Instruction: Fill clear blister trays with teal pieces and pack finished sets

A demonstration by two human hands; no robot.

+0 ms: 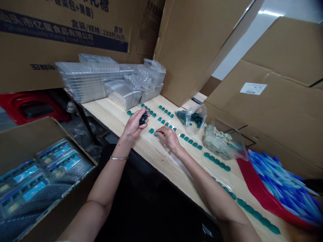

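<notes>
Hands apart, both over a light wooden table [113, 116]. Left hand [132, 129] grips a small dark object [143, 118], kind unclear. Right hand [168, 138] lies curled, fingertips [156, 133] at the near rows of small teal pieces [164, 116]; whether they grip one, cannot tell. Beyond, on the table: clear bag of dark teal pieces [194, 118], then stacked clear plastic trays [101, 79] against cardboard boxes [191, 43]. Right edge: red bag [254, 188] with blue items.
</notes>
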